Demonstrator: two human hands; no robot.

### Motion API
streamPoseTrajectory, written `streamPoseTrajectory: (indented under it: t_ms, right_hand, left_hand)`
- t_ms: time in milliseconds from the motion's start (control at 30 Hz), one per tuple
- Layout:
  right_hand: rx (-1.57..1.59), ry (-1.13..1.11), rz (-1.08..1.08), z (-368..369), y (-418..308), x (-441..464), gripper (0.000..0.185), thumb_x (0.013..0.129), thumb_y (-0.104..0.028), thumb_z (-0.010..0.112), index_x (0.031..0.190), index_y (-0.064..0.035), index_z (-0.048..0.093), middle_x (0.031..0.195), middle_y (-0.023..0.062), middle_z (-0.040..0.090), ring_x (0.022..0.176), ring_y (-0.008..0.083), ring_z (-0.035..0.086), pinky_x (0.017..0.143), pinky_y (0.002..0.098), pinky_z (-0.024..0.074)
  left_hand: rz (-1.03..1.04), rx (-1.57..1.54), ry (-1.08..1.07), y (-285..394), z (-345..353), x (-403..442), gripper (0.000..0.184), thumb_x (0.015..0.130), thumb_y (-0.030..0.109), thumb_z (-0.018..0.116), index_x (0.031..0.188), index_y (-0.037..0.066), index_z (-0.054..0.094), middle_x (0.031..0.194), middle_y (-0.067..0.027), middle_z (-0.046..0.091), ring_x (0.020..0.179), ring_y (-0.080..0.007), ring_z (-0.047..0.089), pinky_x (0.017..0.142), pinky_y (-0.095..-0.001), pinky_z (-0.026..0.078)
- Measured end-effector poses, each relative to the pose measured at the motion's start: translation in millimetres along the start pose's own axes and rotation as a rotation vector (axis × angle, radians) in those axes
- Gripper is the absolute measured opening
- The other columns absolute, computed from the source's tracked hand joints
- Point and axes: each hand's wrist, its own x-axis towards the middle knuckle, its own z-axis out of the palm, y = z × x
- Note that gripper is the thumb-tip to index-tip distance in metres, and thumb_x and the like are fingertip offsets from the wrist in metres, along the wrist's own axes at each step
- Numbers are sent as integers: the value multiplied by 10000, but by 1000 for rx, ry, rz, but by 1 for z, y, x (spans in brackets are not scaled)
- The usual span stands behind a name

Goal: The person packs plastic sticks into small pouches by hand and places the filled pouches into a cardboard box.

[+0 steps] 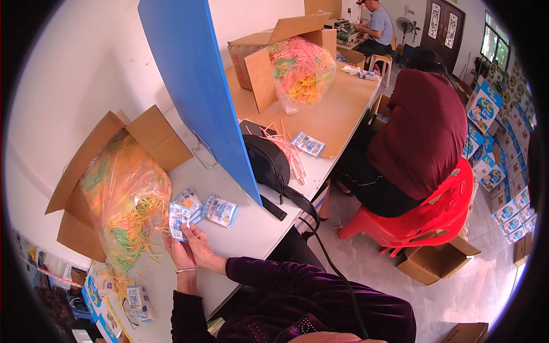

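Pinched in the left hand [176,251] and right hand [201,247], a blue-and-white printed sachet [179,219] adjoins loose sachets [221,211], right of a clear plastic bag of coloured sticks [127,188].

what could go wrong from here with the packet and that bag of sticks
The clear plastic bag gapes and thin sticks lie loose beside it, so a nudge from the left hand might spill more. The black bag's strap hangs over the table edge and could snag. The blue-and-white packet, held up in the fingertips, might slip.
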Motion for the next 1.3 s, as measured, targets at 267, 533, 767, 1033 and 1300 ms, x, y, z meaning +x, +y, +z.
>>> streamPoseTrajectory:
  t_ms: [267,533,767,1033,1300]
  right_hand:
    - [-52,7,23,0,5,3,170,919,-193,518,995,-47,559,911,17,613,810,85,569,734,241,477]
    - [-13,27,12,2,3,1,146,918,-187,519,965,-50,542,892,17,610,788,84,569,721,239,480]
    - [-16,29,-1,2,-1,-1,141,922,-187,513,957,-54,543,886,9,604,775,77,558,706,228,471]
    - [-68,25,-26,3,-3,-2,142,924,-189,511,956,-54,540,889,3,599,779,63,542,703,222,455]
    - [-149,10,-23,-6,2,2,155,920,-195,519,959,-48,548,890,4,598,789,64,538,720,223,454]
  left_hand:
    - [64,25,21,-4,-12,-1,255,882,138,555,1106,37,488,1033,-58,579,921,-151,571,793,-287,484]
    - [100,16,49,-4,-6,-6,273,876,156,564,1093,9,487,1046,-61,562,929,-156,569,794,-288,480]
    - [-3,66,-6,-4,-5,-8,290,887,174,552,1123,16,494,1014,-49,571,891,-146,568,785,-275,476]
    - [-25,21,-18,-6,-7,-8,291,892,200,551,1116,26,486,1000,-41,569,871,-126,563,757,-262,477]
    - [-83,24,-9,-6,-13,-6,216,928,163,481,1103,37,496,1007,-41,570,887,-131,565,777,-276,486]
